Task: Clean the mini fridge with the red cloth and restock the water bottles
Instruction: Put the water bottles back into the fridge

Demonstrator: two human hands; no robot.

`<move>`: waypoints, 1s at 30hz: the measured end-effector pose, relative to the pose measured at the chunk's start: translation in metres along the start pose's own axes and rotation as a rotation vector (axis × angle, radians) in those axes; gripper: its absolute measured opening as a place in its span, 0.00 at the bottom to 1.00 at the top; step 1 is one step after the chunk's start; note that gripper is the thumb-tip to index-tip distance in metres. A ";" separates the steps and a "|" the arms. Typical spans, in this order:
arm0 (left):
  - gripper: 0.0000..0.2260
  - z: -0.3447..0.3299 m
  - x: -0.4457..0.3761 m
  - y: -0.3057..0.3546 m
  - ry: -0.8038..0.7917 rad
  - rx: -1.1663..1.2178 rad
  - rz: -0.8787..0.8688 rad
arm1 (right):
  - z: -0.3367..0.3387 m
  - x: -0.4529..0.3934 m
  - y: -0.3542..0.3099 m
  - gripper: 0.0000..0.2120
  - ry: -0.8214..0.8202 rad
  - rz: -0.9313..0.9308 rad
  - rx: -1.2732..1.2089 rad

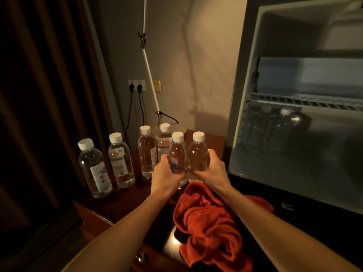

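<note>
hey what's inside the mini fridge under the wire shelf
Below the wire shelf of the mini fridge, two white-capped water bottles stand side by side. Its dim right side and back are too dark to tell.

Dark brown pleated curtain [39, 85] fills the left side. Beige plaster wall [196, 65] behind. White double wall socket [136, 85] with two black plugs [135, 87] in it, black cables hang down. Small yellow wall plate [157, 85] just right of the socket. Thin white lamp pole [149, 69] leans across the wall, dark clip on it. Reddish-brown wooden tabletop [110, 201] below.
</note>
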State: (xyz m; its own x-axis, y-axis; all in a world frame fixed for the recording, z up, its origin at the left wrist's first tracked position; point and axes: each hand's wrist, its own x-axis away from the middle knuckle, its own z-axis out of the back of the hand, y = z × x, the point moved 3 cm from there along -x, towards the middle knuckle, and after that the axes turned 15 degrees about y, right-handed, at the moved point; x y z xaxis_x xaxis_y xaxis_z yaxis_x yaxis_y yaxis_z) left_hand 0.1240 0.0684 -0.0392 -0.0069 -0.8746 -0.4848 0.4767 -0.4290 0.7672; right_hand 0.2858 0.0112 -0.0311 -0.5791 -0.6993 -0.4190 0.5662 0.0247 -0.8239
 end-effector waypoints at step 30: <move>0.15 -0.123 0.053 0.192 -0.129 0.185 -0.131 | 0.224 -0.033 0.057 0.29 0.399 -0.089 0.022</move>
State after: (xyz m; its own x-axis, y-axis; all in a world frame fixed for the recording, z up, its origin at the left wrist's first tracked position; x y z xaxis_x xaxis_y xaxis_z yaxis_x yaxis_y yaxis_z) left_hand 0.3232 -0.0329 0.0311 -0.1757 -0.8253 -0.5367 0.2957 -0.5642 0.7709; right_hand 0.4688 -0.1242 0.0216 -0.8064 -0.3655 -0.4649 0.5133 -0.0421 -0.8572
